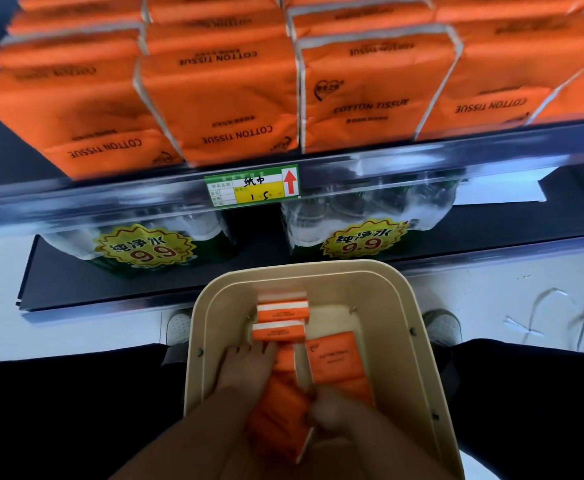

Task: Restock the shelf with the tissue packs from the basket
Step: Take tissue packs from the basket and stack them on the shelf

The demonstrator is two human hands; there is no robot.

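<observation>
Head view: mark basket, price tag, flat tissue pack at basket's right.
basket (318, 265), head view, far rim.
price tag (259, 195), head view, yellow field.
flat tissue pack (339, 365), head view, middle of its orange top face.

The right hand (332, 414) is blurred, its grip unclear; the basket (401, 358) partly hides 2 shoes (444, 325).
</observation>
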